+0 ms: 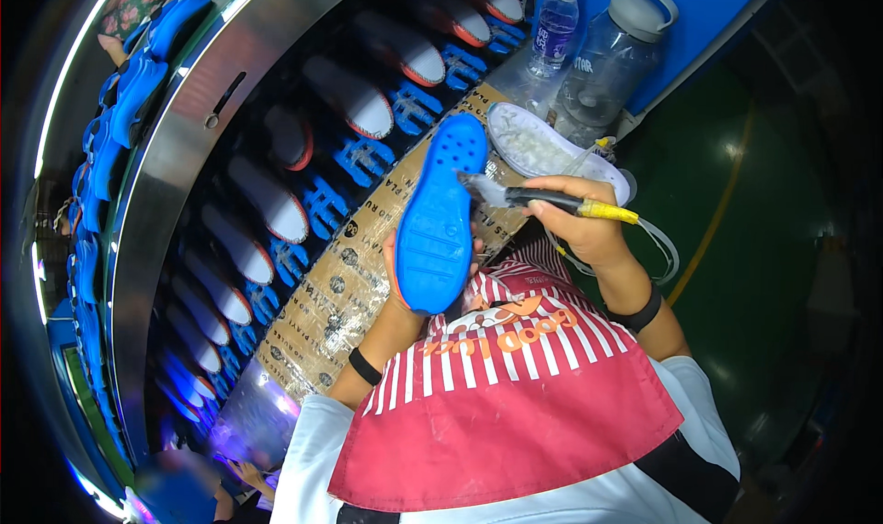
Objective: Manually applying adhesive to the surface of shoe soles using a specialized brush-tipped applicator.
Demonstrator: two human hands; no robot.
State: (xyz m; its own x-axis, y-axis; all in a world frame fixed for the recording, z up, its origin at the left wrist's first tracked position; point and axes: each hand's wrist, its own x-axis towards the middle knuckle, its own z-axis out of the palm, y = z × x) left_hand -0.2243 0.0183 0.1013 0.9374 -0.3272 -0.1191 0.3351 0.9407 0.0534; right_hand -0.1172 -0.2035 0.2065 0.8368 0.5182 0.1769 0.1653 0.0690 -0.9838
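My red apron with white stripes (515,404) fills the near view, over my white shirt. Just above it, my left hand (405,285) is wrapped around a bright blue rubber shoe sole (440,221), tread side up, toe pointing away from me. My right hand (584,225) is closed on a black-handled brush with a yellow band (552,200); its wet bristles touch the sole's upper right edge. Beyond lies a white oval glue tray (552,149), near two clear plastic water bottles (589,55). To my left, soles sit in rows on a dark conveyor (303,184).
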